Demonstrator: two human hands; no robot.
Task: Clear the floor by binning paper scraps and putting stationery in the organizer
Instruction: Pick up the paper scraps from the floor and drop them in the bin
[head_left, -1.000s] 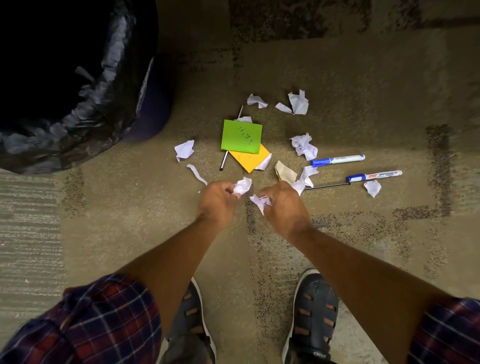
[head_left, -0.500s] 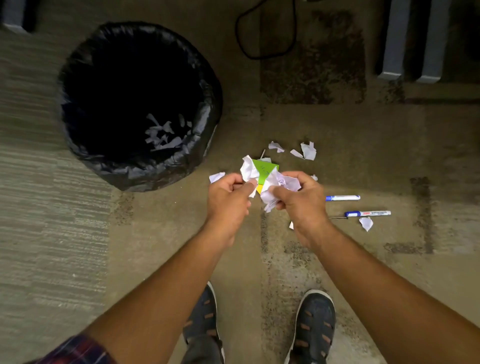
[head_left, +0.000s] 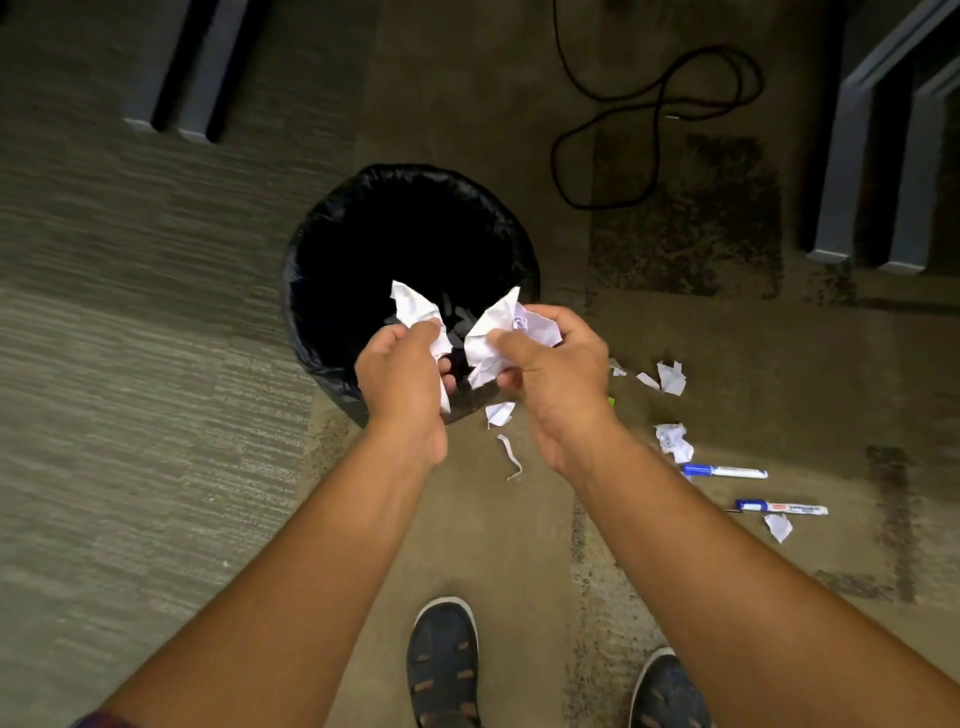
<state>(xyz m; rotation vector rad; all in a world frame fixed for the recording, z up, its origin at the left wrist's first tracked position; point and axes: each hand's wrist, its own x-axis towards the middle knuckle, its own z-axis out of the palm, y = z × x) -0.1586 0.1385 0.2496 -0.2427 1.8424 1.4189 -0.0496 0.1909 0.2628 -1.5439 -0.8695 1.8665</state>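
Observation:
A round bin lined with a black bag (head_left: 322, 249) stands on the carpet. My left hand (head_left: 402, 374) grips a crumpled white paper scrap (head_left: 413, 306) over the bin's near rim. Beside it my right hand (head_left: 550, 374) holds a bigger wad of white paper (head_left: 498, 325) above the same rim. Loose white scraps (head_left: 670, 376) lie on the floor to the right, with a curled strip (head_left: 511, 457) below my hands. Two blue-capped markers (head_left: 724, 472) (head_left: 782, 507) lie further right. A sliver of green note (head_left: 611, 401) shows behind my right wrist.
A black cable (head_left: 649, 104) loops on the carpet behind the bin. Grey furniture legs stand at the back left (head_left: 202, 67) and at the right (head_left: 852, 156). My two dark shoes (head_left: 441, 670) are at the bottom edge.
Both hands lifted paper scraps from the pile on the floor and carried them left and forward, over the bin. The view rose, so the bin now sits in the middle.

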